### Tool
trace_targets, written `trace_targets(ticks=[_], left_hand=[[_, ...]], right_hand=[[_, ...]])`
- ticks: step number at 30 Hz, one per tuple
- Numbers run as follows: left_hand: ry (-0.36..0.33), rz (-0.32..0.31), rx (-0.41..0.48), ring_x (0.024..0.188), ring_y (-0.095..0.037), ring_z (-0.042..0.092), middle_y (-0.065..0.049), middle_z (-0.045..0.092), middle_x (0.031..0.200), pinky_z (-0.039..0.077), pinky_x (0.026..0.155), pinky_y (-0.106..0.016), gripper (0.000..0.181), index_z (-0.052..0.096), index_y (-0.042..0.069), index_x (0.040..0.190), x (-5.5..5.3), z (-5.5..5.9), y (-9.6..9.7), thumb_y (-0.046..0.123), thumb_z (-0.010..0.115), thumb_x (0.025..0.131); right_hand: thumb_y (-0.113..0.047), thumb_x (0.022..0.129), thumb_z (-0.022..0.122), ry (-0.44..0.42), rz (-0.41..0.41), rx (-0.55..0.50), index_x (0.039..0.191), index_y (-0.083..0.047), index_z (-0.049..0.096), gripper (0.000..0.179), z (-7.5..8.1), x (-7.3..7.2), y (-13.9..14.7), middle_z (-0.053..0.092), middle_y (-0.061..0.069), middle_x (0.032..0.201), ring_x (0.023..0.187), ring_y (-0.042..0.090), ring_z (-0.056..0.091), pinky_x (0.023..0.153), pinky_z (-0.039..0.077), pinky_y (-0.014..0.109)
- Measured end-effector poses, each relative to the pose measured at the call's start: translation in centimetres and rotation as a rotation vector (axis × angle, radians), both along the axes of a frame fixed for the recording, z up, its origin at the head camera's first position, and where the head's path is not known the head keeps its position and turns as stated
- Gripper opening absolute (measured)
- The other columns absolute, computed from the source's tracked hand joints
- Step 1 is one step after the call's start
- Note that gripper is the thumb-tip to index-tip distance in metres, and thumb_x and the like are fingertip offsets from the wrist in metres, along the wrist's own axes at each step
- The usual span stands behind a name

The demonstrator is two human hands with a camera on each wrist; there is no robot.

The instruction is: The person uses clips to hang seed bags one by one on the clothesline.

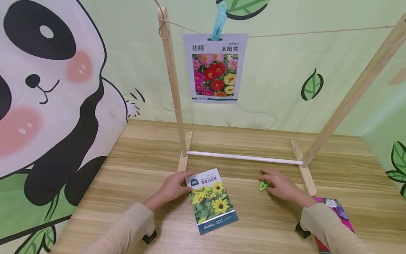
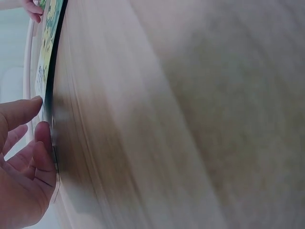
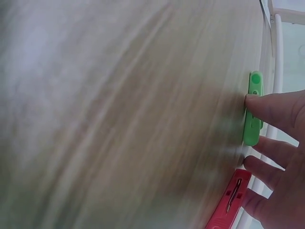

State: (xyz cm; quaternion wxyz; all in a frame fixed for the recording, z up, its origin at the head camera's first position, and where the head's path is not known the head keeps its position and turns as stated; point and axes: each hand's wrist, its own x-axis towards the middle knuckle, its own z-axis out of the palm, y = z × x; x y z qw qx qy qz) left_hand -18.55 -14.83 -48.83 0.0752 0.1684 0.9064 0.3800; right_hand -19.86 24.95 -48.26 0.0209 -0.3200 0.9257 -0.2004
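My left hand (image 1: 172, 187) pinches the upper left edge of a seed packet (image 1: 213, 203) printed with yellow sunflowers. In the left wrist view, the thumb (image 2: 21, 113) and a fingertip come together at the packet's edge. My right hand (image 1: 283, 187) holds a green clothespin (image 1: 264, 185) between thumb and fingers, low over the table. A red clothespin (image 3: 230, 202) lies by the other fingers in the right wrist view. A blue clothespin (image 1: 219, 23) fastens another flower seed packet (image 1: 215, 70) to a string (image 1: 317, 32).
Two wooden posts (image 1: 172, 77) carry the string, joined low down by a white rod (image 1: 244, 156). On the wooden table (image 1: 142, 148), a red and pink packet (image 1: 340, 213) lies partly under the right forearm. A panda-print wall (image 1: 279, 70) stands behind.
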Motion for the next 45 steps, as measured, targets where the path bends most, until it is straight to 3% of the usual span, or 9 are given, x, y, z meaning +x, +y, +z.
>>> trace_targets(ticks=[15, 24, 34, 45], left_hand=[[-0.001, -0.003, 0.013, 0.08, -0.014, 0.056, -0.019, 0.071, 0.12, 0.049, 0.069, -0.024, 0.047, 0.068, -0.004, 0.136, 0.9, 0.1, 0.5, -0.006, 0.079, 0.091], [-0.042, 0.018, 0.065, 0.078, -0.014, 0.054, -0.011, 0.068, 0.099, 0.047, 0.066, -0.023, 0.046, 0.066, -0.006, 0.137, 1.1, 0.2, 1.1, -0.007, 0.077, 0.092], [-0.045, 0.052, 0.143, 0.081, -0.014, 0.059, -0.025, 0.065, 0.122, 0.05, 0.064, -0.021, 0.049, 0.063, -0.009, 0.137, 1.0, -0.3, 2.2, -0.011, 0.077, 0.09], [-0.114, 0.108, 0.251, 0.077, -0.013, 0.06, -0.025, 0.066, 0.119, 0.047, 0.059, -0.021, 0.054, 0.06, -0.01, 0.14, 0.8, -0.3, 3.2, -0.012, 0.077, 0.089]], right_hand=[[0.003, 0.086, 0.082, -0.022, -0.046, -0.017, 0.126, 0.009, 0.07, 0.042, -0.2, 0.0, 0.4, 0.058, 0.039, 0.139, 0.126, 0.06, 0.056, 0.104, 0.048, 0.071], [0.003, 0.087, 0.08, -0.021, -0.055, -0.026, 0.125, 0.01, 0.07, 0.04, -0.3, -0.1, 0.8, 0.058, 0.04, 0.139, 0.125, 0.061, 0.056, 0.104, 0.047, 0.072], [0.005, 0.087, 0.08, 0.01, -0.047, -0.028, 0.122, 0.01, 0.071, 0.037, -0.3, -0.1, 0.8, 0.059, 0.041, 0.136, 0.123, 0.06, 0.058, 0.103, 0.048, 0.071], [0.005, 0.088, 0.08, -0.006, -0.055, -0.027, 0.123, 0.01, 0.07, 0.037, -0.4, -0.1, 0.8, 0.059, 0.04, 0.137, 0.124, 0.06, 0.057, 0.103, 0.048, 0.071]])
